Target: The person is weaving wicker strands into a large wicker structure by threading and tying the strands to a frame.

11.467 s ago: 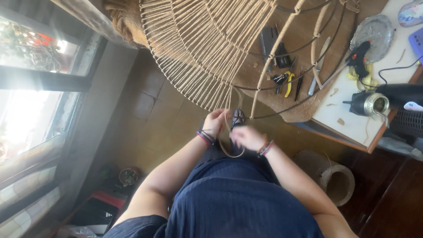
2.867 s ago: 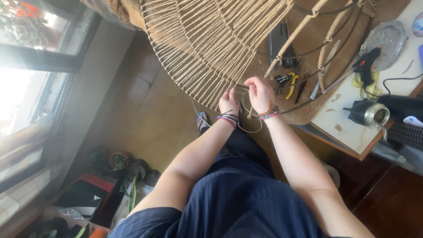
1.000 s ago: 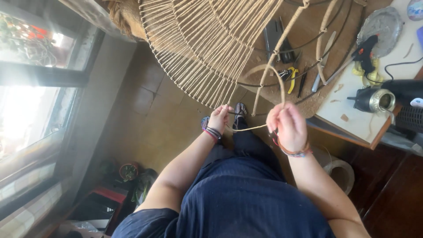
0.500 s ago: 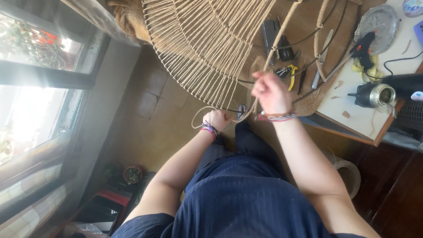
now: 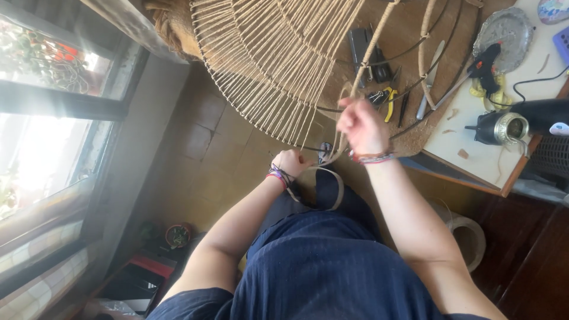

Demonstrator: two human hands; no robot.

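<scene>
Tiled floor (image 5: 201, 148) beside a bright window (image 5: 41, 148); cluttered worktable (image 5: 468, 142) at right.

Right hand (image 5: 358, 121): raised, closed on a flat tan cord (image 5: 339, 151), pulling it up beside a bare spoke (image 5: 373, 41).
Left hand (image 5: 293, 161): closed, pinning the cord's lower loop at the frame's rim.
Round wire frame (image 5: 278, 59): tilted over the lap, left part closely wound; right part bare wire. Judged roughly half wrapped.
Table: pliers (image 5: 388, 98), glue gun (image 5: 485, 59), metal cup (image 5: 504, 127).
</scene>
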